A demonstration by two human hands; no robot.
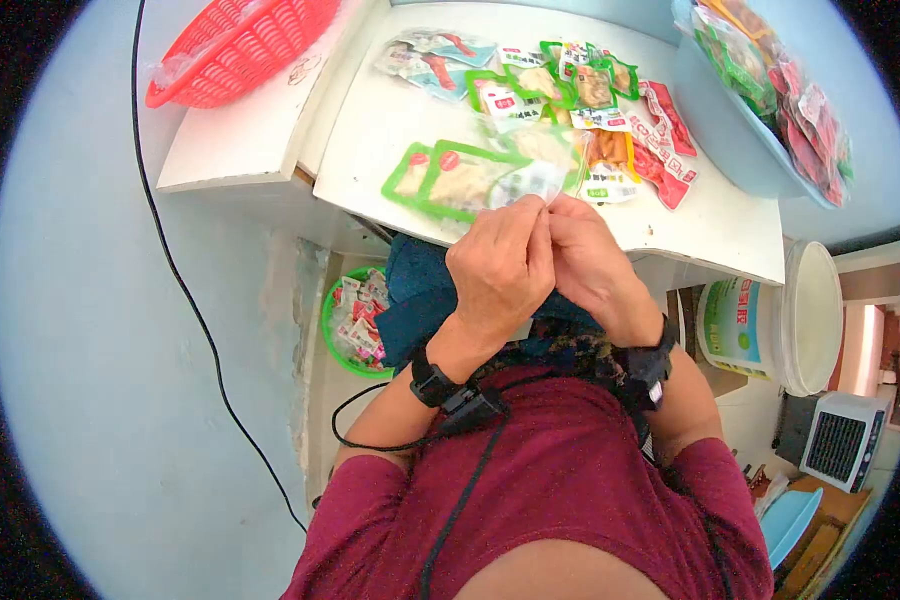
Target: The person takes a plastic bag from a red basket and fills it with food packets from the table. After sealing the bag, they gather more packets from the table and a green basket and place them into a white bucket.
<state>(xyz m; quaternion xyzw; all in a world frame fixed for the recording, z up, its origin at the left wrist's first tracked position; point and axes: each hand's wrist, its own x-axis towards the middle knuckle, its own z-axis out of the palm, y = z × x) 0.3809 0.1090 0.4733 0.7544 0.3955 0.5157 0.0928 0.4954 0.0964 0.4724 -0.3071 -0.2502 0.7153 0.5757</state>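
Two bare hands meet at the near edge of a white surface (355, 150), fingertips together on a clear bag (535, 182). The left hand (505, 262) closes its grip on the bag's near end; the right hand (598, 262), touching it, pinches the film at the same spot. The bag is over the near edge, against two large green-edged packets (460, 187), one overlapping the other; whether they lie inside it cannot be told. Toward the far edge spread small green-edged packets (595, 87), with an orange packet (610, 150) nearer and red packets (667, 118) to their right. Pale pouches (435, 70) occupy the far left corner. A blue basin (712, 130), heaped with packets, is at the right edge; a red basket (245, 55) sits beyond the left. Below, a green basket (329, 325) holds sachets (360, 310).
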